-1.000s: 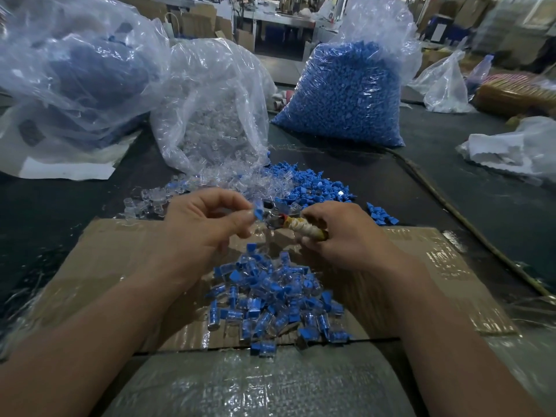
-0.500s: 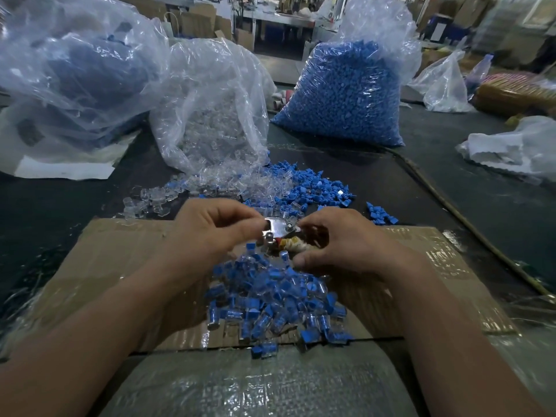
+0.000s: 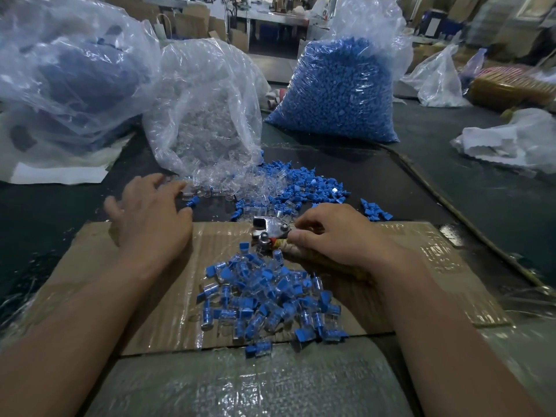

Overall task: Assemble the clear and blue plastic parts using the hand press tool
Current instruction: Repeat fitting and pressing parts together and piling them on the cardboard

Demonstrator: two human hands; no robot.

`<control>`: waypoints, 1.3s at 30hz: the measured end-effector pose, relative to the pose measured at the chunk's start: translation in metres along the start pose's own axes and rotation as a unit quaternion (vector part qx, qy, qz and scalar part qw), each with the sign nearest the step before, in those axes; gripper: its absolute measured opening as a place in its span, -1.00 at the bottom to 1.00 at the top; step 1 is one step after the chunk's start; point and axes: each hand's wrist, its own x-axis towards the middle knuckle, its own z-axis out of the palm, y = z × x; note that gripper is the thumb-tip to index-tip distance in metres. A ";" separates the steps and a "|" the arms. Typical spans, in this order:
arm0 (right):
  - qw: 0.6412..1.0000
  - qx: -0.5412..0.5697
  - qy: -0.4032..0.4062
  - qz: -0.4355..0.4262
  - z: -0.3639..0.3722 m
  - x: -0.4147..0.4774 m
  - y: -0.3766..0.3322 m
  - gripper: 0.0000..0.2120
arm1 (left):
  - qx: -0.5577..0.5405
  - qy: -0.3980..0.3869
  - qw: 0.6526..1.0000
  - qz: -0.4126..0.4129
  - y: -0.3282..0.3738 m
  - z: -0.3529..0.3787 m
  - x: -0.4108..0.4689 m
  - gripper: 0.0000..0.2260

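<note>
While right hand (image 3: pixel 337 236) grips hand press tool (image 3: pixel 270 228), left hand (image 3: pixel 150 215) splayed (fingers (image 3: pixel 171 185) blurred), beside clear parts (image 3: pixel 234 182)

We see the scene through one wide-angle camera worn on the person's head, facing forward and down across the dark table (image 3: pixel 451 191). The forearms enter from the bottom edge at about 7 and 5 o'clock. The left hand (image 3: pixel 150 218) and right hand (image 3: pixel 337 236) lie close beneath us, and the hand press tool (image 3: pixel 269 230) in the right hand's grip sits near the frame's centre. The cardboard sheet (image 3: pixel 216 242) fills the near lower middle. Farther off, the bag of blue parts (image 3: pixel 334 94) stands toward 12 o'clock and the bag of clear parts (image 3: pixel 204 115) toward 11. The workshop beyond is blurred.
</note>
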 end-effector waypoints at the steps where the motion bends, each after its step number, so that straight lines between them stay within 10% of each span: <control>1: 1.000 0.000 -0.002 0.001 0.000 0.000 0.000 -0.65 | 0.019 -0.027 0.999 -0.009 -0.001 0.000 0.001 -0.61; 15: 1.000 -0.002 -0.006 0.002 0.001 0.001 -0.001 -0.65 | -0.143 -0.058 0.977 0.147 0.008 0.003 -0.007 -0.67; 39: 1.000 -0.001 -0.005 -0.007 0.004 0.004 0.002 -0.67 | -0.148 -0.044 0.981 0.117 0.006 0.002 -0.007 -0.77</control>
